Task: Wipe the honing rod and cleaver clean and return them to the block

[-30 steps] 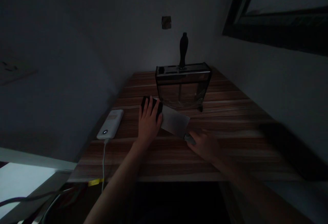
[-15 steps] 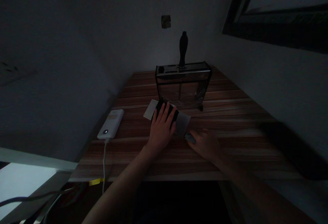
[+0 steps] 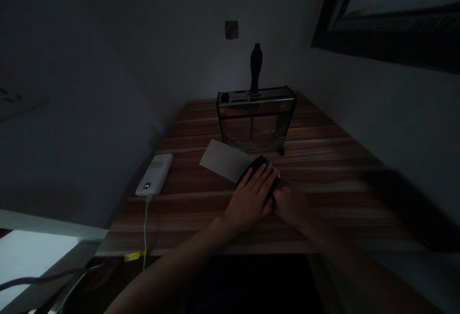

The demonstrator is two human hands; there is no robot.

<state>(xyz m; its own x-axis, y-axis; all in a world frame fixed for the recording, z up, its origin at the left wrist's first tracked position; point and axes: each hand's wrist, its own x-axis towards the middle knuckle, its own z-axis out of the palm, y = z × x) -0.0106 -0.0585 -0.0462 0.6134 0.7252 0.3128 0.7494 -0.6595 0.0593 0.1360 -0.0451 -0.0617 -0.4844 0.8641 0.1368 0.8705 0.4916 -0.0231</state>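
A cleaver lies on the striped wooden table, its broad pale blade (image 3: 223, 159) pointing to the far left. My left hand (image 3: 250, 196) presses a black cloth (image 3: 258, 161) over the end of the blade nearest the handle, fingers stretched across the cloth and thumb at its side. Close against it, my right hand (image 3: 292, 203) is closed around the cleaver's handle, which the hands now hide. Behind the blade stands a knife holder (image 3: 257, 97) with clear sides and a dark frame, and a black handle (image 3: 256, 67) sticks up from it.
To the left lies a white power bank (image 3: 155, 175) with a white cable (image 3: 145, 232) running over the table's front edge. A dark, blurred object (image 3: 409, 208) is at the right edge. Walls border the table, and a dark frame (image 3: 359, 40) hangs upper right. The light is dim.
My left hand has slid the black cloth along the blade to the right, from its middle to the handle end. More of the blade shows at left. My right hand stays in place.
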